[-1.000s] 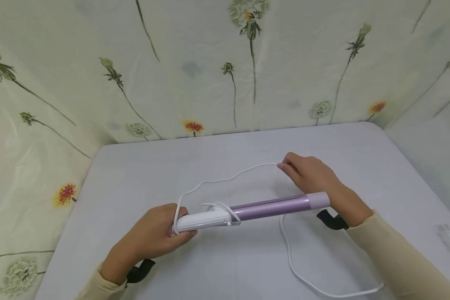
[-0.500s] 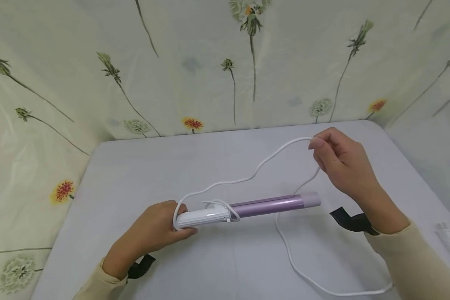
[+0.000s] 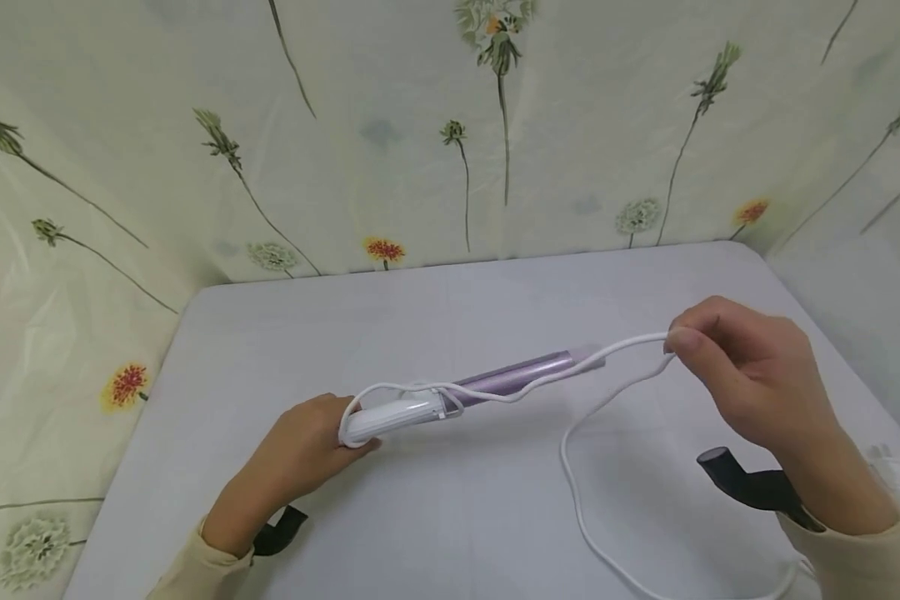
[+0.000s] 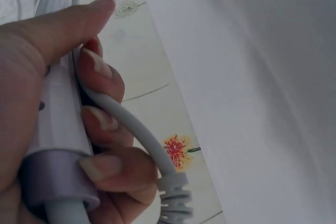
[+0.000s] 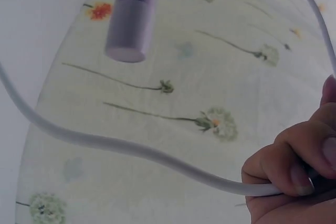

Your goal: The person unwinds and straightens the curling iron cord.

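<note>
Fingers of the left hand point(image 3: 300, 450) clench the white plastic handle of a slim lilac-barrelled curling wand point(image 3: 450, 400), raised above the grey bench point(image 3: 450, 517). Fingers of the right hand point(image 3: 750, 383) pinch the wand's thin white power cord point(image 3: 630, 343) (partly looped round the handle), holding it aloft; slack trails onto the bench.

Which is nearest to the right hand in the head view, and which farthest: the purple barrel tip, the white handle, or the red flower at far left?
1. Purple barrel tip, just left of the right hand.
2. White handle, further left, gripped by the left hand.
3. Red flower, on the far-left cloth.
</note>
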Tool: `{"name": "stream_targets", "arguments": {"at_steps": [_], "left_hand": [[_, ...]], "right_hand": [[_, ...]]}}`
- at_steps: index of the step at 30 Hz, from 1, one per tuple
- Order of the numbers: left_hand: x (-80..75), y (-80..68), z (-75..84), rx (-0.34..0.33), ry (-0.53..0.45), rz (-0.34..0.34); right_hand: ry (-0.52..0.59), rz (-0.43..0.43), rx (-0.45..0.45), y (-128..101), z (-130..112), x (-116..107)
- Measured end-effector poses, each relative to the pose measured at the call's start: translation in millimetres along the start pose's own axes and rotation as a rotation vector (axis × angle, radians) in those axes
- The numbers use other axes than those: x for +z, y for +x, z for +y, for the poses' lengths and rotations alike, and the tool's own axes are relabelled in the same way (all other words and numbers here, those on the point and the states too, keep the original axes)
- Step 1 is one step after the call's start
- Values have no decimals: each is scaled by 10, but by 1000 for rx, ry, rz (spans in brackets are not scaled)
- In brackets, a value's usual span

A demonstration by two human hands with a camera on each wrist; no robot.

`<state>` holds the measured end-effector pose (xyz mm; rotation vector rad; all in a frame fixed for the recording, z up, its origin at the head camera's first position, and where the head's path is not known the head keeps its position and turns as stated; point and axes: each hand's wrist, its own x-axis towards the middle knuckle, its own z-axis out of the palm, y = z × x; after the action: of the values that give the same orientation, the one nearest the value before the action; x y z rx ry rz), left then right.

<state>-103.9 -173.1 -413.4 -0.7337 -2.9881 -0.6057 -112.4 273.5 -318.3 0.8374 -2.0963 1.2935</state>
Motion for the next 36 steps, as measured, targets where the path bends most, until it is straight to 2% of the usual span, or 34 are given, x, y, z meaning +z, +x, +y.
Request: {"name": "stream_targets", "arguments": {"at_steps": [4,6,7,8,9,12,15,18,21,25,28,31,36], "left_hand": [[-19,21,-65,-68,-12,15],[-32,26,-90,-101,-10,26],[-38,28,-99,-113,-8,35],[-43,29,-107,-124,-8,47],[-50,29,-113,-131,-9,61],[-70,23,-128,-147,5,110],[-87,15,-145,-163,17,159],[-92,7,-176,-207,-10,185],[-95,-4,-209,-273,-96,189],[-112,-23,-220,-332,-207,182],[-121,-22,-183,-328,-247,184],[-118,-9,-123,-313,-269,180],[-120,20,-31,-287,-237,153]], "right_hand": [[296,-13,-40,-64,43,-58],[400,-24,-60,-87,63,-81],[409,-30,-57,-101,73,-96],[391,-34,-38,-114,85,-113],[327,-41,-8,-131,99,-133],[18,-112,143,-176,156,-191],[-296,-281,308,-224,234,-232],[-433,-466,398,-272,355,-236],[-517,-607,446,-298,494,-221],[-583,-721,521,-312,684,-161],[-616,-782,567,-337,811,-74],[-618,-841,557,-359,886,33],[-503,-880,514,-282,809,243]]}}
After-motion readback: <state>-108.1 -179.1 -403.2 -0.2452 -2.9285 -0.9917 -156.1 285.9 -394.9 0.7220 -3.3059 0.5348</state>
